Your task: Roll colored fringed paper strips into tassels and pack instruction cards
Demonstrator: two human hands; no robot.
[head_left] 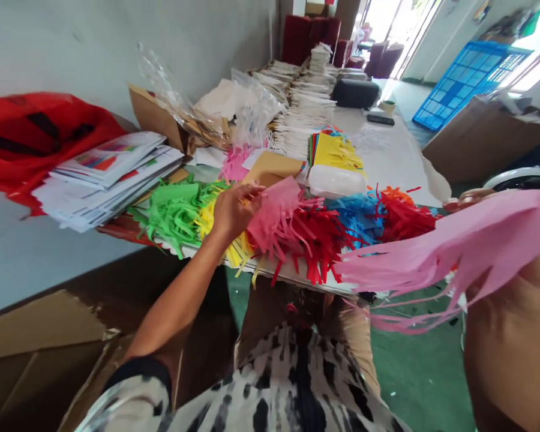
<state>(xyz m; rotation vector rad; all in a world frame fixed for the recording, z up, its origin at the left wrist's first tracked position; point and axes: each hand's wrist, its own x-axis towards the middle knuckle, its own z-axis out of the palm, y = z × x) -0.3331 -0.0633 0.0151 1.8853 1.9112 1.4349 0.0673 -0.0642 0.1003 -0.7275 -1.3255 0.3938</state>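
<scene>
On the left, my left hand (pixel 237 210) is at the edge of a pink fringed paper (pixel 276 210), fingers bent and closed on it. That paper lies over a row of cut tissue fringes on the table. Far to the right, my right hand (pixel 467 199) grips a larger pink fringed sheet (pixel 481 240), raised off the table with its strips trailing leftward. Most of this hand is hidden behind the sheet. Along the table's front edge lie green fringe (pixel 175 210), yellow fringe (pixel 238 247), red fringe (pixel 317 240) and blue fringe (pixel 357 219).
Behind the fringes are a white plastic box (pixel 335 181), a yellow fringed stack (pixel 337 153) and tall stacks of white paper (pixel 303 111). Printed sheets (pixel 108 180) and a red bag (pixel 40 138) sit left. A blue crate (pixel 468 81) leans at right; cardboard (pixel 40 354) stands lower left.
</scene>
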